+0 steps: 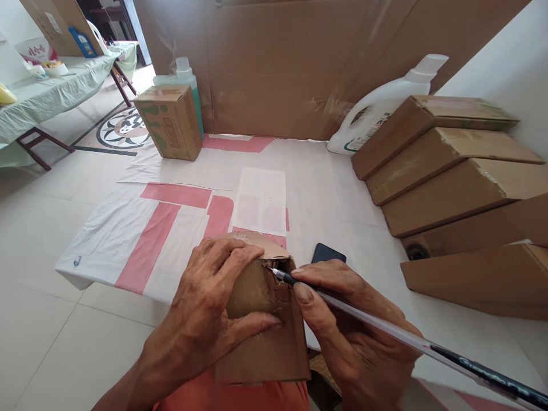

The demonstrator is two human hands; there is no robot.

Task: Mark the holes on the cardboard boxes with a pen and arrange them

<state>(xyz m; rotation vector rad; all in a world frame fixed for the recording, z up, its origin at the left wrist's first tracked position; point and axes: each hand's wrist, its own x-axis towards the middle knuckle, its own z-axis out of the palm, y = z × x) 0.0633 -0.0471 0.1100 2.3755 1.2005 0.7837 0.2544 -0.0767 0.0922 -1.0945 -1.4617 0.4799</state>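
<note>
A small brown cardboard box (261, 357) stands in front of me at the near edge of the table, its upper corner torn and gaping. My left hand (205, 297) grips it from the left, fingers over the top and thumb across the face. Between the thumb and fingers of my right hand (363, 337) is a clear-barrelled pen (385, 331), its metal tip at the torn opening. The pen's back end reaches toward the lower right. Just behind my right fingers lies a dark phone-like slab (329, 253), partly covered.
Several cardboard boxes (445, 194) lean in a row on the right, beside a white jug (377, 108). A green-printed carton (173, 123) and a bottle of green liquid (197, 103) stand back left. A pale sheet (260, 200) lies on the red-and-white tablecloth (107, 240).
</note>
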